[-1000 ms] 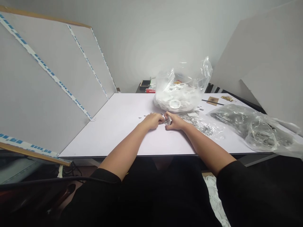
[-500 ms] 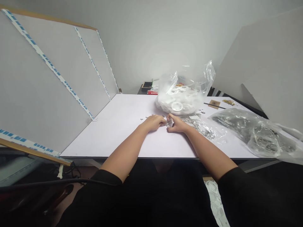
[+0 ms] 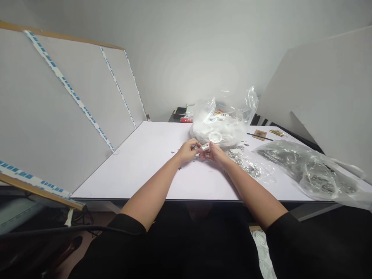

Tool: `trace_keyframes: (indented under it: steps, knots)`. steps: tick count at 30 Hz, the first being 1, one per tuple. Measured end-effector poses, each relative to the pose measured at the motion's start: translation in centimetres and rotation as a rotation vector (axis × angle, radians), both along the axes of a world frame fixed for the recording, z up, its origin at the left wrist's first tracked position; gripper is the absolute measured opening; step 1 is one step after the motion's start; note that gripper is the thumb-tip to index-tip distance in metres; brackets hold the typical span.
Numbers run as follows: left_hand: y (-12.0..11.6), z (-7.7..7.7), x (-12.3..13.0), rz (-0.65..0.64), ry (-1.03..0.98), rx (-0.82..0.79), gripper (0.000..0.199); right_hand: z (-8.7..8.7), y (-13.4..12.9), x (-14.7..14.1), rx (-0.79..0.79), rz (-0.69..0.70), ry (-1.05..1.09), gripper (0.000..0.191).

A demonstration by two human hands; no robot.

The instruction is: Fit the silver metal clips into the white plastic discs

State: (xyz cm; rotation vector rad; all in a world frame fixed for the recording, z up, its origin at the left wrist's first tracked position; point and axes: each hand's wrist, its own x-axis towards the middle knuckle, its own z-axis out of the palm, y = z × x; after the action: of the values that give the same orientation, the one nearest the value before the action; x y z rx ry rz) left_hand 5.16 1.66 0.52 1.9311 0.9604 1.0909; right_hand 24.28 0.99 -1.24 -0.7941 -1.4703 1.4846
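My right hand [image 3: 217, 154] grips a small white plastic piece [image 3: 205, 147] between thumb and fingers, tilted a little above the table. Close against its left end is my left hand [image 3: 188, 150], with thumb and fingertips pinched together. What lies inside that pinch is too small to make out. Tiny metal parts [image 3: 196, 158] are scattered on the white table [image 3: 145, 170] beneath and left of the hands. To the right of my right hand lies a clear bag of small shiny metal parts [image 3: 247, 164].
A big clear bag of white plastic rings [image 3: 219, 130] stands behind the hands. A plastic bag with dark metal parts [image 3: 316, 170] lies at the right. Beyond are a black strip [image 3: 269, 138], a brown square [image 3: 259, 135] and a small gold packet [image 3: 276, 133]. A panel [image 3: 72, 97] borders the left.
The white piece has turned from upright to nearly flat in my right hand. Both hands have rotated, with the left fingertips now at the piece's end. The view has tipped slightly upward.
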Motion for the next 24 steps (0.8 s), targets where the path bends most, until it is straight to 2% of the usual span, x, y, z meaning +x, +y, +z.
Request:
trace_keyframes:
  steps: [2, 5, 12, 19, 24]
  knots:
    - [0.0, 0.12, -0.18, 0.002, -0.055, -0.089, 0.036, 0.06, -0.08, 0.08, 0.026, 0.002, -0.03, 0.082]
    - [0.16, 0.08, -0.39, -0.064, -0.128, -0.168, 0.051, 0.0, -0.11, 0.28, 0.1, -0.029, -0.115, 0.081]
    - [0.27, -0.01, -0.47, -0.102, -0.181, -0.288, 0.066, 0.08, 0.18, 0.4, 0.266, -0.147, -0.238, 0.083]
    - [-0.54, 0.71, -0.5, -0.125, -0.226, -0.345, 0.065, 0.27, -0.15, -0.19, 0.201, -0.122, -0.126, 0.081]
    - [-0.34, 0.38, -0.69, -0.111, -0.245, -0.35, 0.061, 0.28, -0.24, -0.53, 0.165, -0.108, -0.113, 0.082]
